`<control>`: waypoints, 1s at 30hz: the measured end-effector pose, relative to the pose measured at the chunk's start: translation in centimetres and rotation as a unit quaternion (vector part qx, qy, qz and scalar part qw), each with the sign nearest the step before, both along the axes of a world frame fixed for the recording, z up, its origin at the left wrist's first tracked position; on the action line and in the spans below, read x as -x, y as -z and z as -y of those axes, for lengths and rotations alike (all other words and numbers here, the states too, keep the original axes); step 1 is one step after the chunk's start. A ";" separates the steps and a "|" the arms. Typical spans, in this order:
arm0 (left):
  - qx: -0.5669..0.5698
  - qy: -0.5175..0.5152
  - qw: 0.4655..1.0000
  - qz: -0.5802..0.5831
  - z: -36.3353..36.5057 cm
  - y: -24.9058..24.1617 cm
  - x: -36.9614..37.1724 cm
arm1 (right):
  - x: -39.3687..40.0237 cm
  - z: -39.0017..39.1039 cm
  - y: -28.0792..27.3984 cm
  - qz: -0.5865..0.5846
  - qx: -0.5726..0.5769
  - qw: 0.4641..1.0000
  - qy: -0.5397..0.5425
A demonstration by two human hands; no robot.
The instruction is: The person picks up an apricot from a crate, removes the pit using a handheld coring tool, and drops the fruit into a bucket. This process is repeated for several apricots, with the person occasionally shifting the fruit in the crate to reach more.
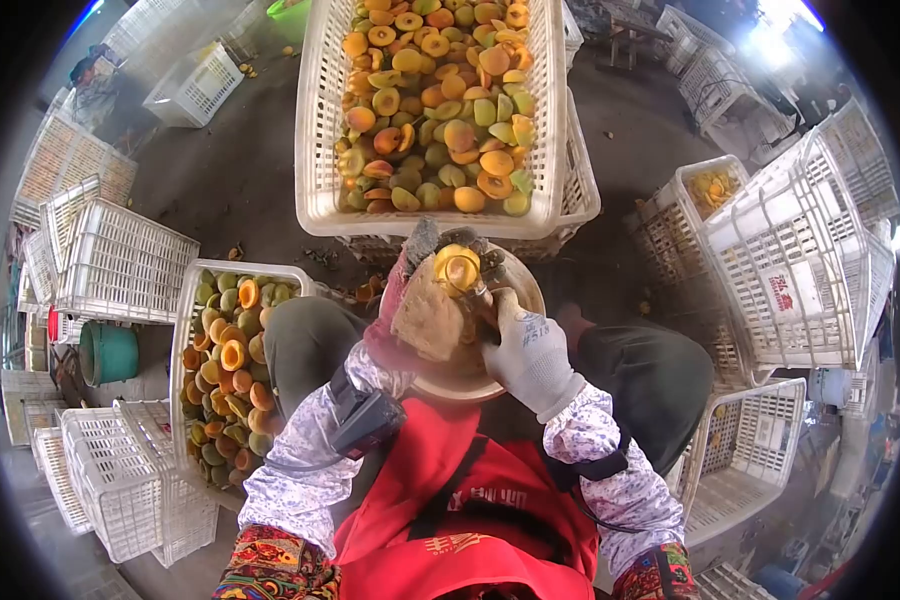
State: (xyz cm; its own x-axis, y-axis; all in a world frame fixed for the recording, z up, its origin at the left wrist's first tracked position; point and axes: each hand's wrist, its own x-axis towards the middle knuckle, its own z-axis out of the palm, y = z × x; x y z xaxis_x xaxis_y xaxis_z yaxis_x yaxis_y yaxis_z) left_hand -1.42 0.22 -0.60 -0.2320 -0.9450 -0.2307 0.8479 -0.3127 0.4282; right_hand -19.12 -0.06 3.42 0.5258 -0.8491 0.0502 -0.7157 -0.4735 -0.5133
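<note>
My left hand (395, 310), in a soiled glove with dark fingertips and a tan patch over the palm, is closed around a yellow peach half (457, 268), its cut face up. My right hand (532, 352), in a white knit glove, grips a slim tool (486, 302) whose tip meets the fruit; its exact kind is hard to make out. Both hands are above a round basin (532, 283) between my knees. Just beyond stands a white crate (317, 130) full of peach halves (435, 105). Another crate (183, 370) of peach halves (232, 355) is left of my leg.
Stacked white crates (130, 260) line the left side, near a green bucket (108, 352). More crates (785, 260) lean in a stack at the right. An open crate (755, 450) sits by my right knee. At the far left, a person (92, 85) is partly visible.
</note>
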 end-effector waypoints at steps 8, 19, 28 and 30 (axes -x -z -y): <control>-0.082 -0.006 0.981 -0.173 -0.9 -0.5 0.6 | -0.7 0.6 -0.2 0.013 -0.067 0.997 0.025; -0.112 -0.072 0.988 -0.077 -0.2 2.3 -0.1 | -1.0 0.6 -0.8 0.122 -0.217 0.968 -0.023; 0.062 0.011 0.994 0.084 0.5 -2.8 0.7 | 0.2 1.8 -2.2 0.143 -0.487 0.854 -0.114; 0.063 -0.001 0.992 0.108 0.6 -2.7 0.8 | 1.0 2.5 -1.6 0.173 -0.560 0.804 -0.102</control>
